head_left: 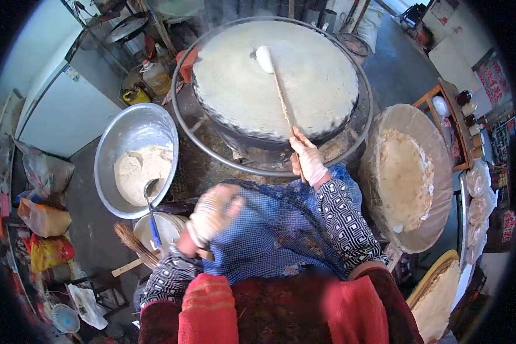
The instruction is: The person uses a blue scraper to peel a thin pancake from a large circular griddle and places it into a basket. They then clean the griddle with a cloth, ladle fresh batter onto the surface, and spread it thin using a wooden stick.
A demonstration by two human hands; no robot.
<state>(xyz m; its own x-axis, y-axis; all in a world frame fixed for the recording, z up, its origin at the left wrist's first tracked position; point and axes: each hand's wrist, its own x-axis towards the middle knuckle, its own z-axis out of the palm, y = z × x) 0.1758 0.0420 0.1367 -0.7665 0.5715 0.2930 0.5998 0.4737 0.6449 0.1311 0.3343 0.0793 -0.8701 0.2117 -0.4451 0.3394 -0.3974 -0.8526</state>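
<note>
My right hand [308, 156], in a pale glove, is closed around the wooden handle of a batter spreader [280, 92]. Its white, thick head rests over the pale batter layer [241, 63] that covers a large round griddle [252, 133]. Smeared by motion, my gloved left hand [215, 213] is over the blue checked cloth [269, 223] on my lap, and its fingers are not clear. To its left, a ladle [153, 221] with a blue handle leans in a big metal bowl [106, 155] of pale, thick batter or flour [140, 172].
A metal ring [184, 129] surrounds the griddle. On the right stands a wide lined basket [441, 189] with thin flatbreads [404, 178]. A straw brush [133, 238] and pale bucket [169, 229] are at lower left. An oil jug [156, 78] stands behind the bowl.
</note>
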